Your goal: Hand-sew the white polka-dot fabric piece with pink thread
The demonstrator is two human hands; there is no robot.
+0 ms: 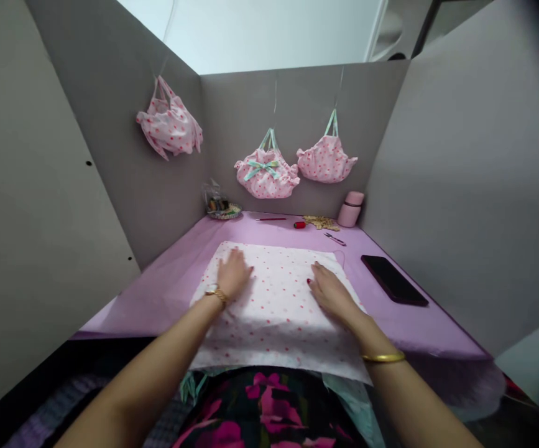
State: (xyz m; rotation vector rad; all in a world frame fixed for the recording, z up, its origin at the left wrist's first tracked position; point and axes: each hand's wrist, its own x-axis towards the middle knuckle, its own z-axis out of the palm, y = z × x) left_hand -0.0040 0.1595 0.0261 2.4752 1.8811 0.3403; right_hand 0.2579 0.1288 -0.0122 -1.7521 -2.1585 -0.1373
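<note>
- The white cloth (278, 292) with red and pink dots lies under both hands, spread over the counter (157, 298), its near edge hanging over the front towards the lap
- The left hand (234, 277) lies palm down on the cloth's left part, a little in from that side edge, its fingers slightly blurred
- The right hand (332, 292) rests palm down by the right edge, fingers slanting inward and away
- The two hands are well apart, fingers extended and clamped on nothing, with a bare stretch of cloth between them
- The cloth's far edge runs crosswise beyond both sets of fingertips, the left hand reaching nearer to it; which way its long axis runs I cannot tell surely from this slant
- Just beyond the right hand, a thin red thread (344, 258) curls near the far right corner
- Right of the right hand lies a phone (393, 280); farther ahead of that hand are small snips (335, 239) and a red spool (299, 224)
- High beyond the hands hang three dotted pink bags (268, 177), one over to the left hand's side
</note>
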